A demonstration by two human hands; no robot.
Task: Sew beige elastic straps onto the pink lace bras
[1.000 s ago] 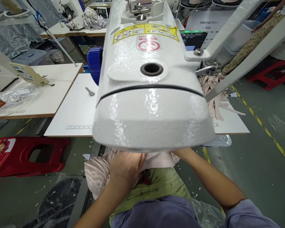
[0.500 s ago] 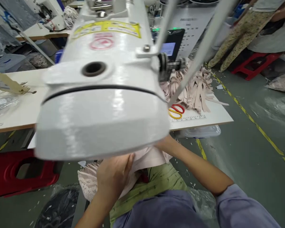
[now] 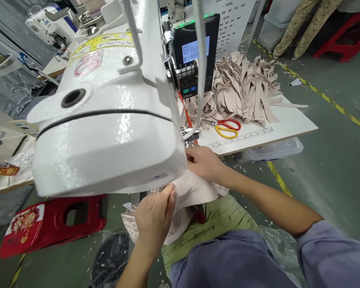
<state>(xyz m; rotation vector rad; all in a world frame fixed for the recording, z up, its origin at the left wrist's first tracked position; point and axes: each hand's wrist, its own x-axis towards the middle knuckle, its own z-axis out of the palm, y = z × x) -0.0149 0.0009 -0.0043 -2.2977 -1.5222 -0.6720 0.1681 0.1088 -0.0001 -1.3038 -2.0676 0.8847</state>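
Observation:
A white sewing machine (image 3: 108, 148) fills the upper left middle, its head hiding the stitching area. Below it, pale pink fabric with lace parts (image 3: 195, 190) hangs over the person's lap. My left hand (image 3: 156, 212) pinches the near left edge of this fabric between thumb and fingers. My right hand (image 3: 205, 162) is at the fabric's far right part, close by the machine's needle area (image 3: 190, 136); its fingertips are partly hidden behind the machine head, and the fingers look bent onto the cloth.
Red and yellow-handled scissors (image 3: 228, 128) lie beside a ruler strip (image 3: 243, 138) on the white table (image 3: 297, 124). A heap of pale pink straps (image 3: 243, 88) lies behind them. A control panel (image 3: 195, 56) stands by the machine. At left is a red stool (image 3: 54, 224); a clear plastic lid (image 3: 276, 150) sits under the table.
The camera view has turned, shifting the machine left and showing more of the needle side. My right hand now shows more clearly beside the machine. Both hands remain at the pink fabric.

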